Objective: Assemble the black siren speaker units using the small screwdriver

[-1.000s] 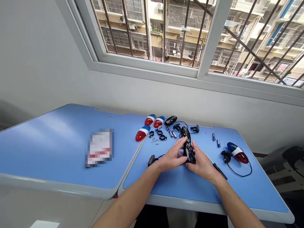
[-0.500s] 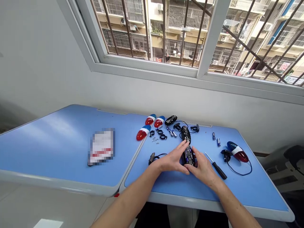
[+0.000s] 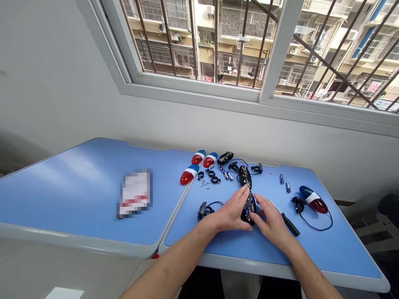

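Observation:
In the head view, an oval black light housing [image 3: 249,209] lies on the blue table with its inside facing up, showing batteries. My left hand [image 3: 234,212] grips its left side, the fingers reaching over the upper end. From the right, my right hand [image 3: 270,218] holds it with the thumb pressed on the housing's inner face. Just beyond my left fingertips rests another open black housing [image 3: 245,176]. A black-handled screwdriver [image 3: 290,224] lies beside my right hand. Near my left wrist sits a black clamp with a cable [image 3: 204,210].
Red, white and blue covers [image 3: 189,174] lie at the back left, near black rings [image 3: 215,180], small screws [image 3: 205,183] and batteries [image 3: 226,172]. A third black housing [image 3: 225,158] is behind. At right are two batteries [image 3: 288,187] and a covered light [image 3: 313,199] with its cable.
My right thumb has moved up from the near end of the housing onto its inner face, and the right fingers have shifted slightly. My left hand stays at the housing.

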Tool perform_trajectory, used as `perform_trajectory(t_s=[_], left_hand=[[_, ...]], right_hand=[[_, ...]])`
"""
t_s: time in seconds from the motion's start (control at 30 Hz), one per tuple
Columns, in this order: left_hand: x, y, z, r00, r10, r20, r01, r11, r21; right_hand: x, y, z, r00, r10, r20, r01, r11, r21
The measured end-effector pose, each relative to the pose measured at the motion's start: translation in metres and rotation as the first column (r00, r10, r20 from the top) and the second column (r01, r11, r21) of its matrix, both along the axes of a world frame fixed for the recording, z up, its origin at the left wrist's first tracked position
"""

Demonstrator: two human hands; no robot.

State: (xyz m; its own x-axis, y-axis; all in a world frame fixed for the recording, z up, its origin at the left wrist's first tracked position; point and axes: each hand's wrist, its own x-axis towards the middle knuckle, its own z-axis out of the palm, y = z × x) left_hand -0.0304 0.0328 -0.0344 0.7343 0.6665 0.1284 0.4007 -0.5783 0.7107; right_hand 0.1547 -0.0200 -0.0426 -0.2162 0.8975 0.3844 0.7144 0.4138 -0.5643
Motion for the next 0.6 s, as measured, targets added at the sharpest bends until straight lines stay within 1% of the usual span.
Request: perform_trajectory(t_s=[0.07,0.17,0.37,0.6], left_hand=[[0.0004,-0.0003,-0.0003,1.0,-0.002,-0.003,0.002,1.0,0.004],[0.0017,-0.0004,-0.0015,1.0,0.01,0.01,-0.01,1.0,0.02],[0.0034,-0.0009,-0.0027,1.0,0.01,-0.01,-0.01,0.999,0.046],[0.0048,-0.002,-0.003,0.999,0.022,0.024,-0.022,1.0,0.011]], right_hand=[[0.0032,-0.0007,-0.0039,0.999,-0.001,0.047,-0.005,0.992,0.129],[0.0061,-0.0008,-0.0078,0.996,0.002,0.09,-0.021,0.976,0.215],[0.0058,0.0027,-0.0085,0.991,-0.025,0.13,-0.01,0.965,0.262],[0.0018,0.0038,-0.0055,0.977,-0.053,0.205,0.0,0.968,0.25]])
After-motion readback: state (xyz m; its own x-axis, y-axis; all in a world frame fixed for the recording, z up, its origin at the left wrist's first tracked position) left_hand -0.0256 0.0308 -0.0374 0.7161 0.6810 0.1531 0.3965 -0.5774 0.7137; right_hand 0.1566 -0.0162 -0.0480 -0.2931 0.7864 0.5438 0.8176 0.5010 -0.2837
